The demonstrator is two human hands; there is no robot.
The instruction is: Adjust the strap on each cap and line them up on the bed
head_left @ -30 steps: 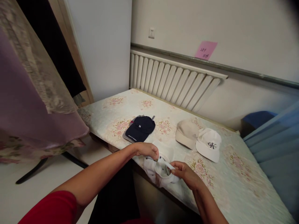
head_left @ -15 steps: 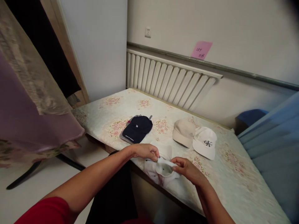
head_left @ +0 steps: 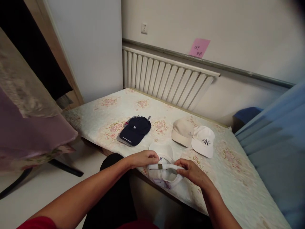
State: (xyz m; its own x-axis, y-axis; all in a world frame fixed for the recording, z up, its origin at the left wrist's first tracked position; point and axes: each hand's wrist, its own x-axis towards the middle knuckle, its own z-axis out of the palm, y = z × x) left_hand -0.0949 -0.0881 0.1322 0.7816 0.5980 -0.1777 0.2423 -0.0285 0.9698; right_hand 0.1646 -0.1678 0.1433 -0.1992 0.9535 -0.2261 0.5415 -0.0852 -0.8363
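A white cap (head_left: 172,182) lies at the near edge of the bed, its brim pointing away from me and its back strap facing up. On the strap sits a small brownish buckle (head_left: 160,166). My left hand (head_left: 145,158) pinches the cap near the left end of the strap. With thumb and fingers, my right hand (head_left: 190,171) grips the strap's right side. Farther off to the left lies a navy cap (head_left: 137,129) on top of a grey one. To the right, a beige cap (head_left: 182,132) rests against a white cap with black letters (head_left: 203,141).
The caps lie on a flowered bedcover (head_left: 228,181). Behind it stand a white radiator (head_left: 162,78) and a wall with a pink note (head_left: 199,47). A blue curtain (head_left: 269,140) hangs at the right; clothes (head_left: 28,121) hang at the left.
The strap with its buckle now shows more plainly, drawn out straight between my hands. My left hand has shifted slightly down and left along it. The whole view has turned a little.
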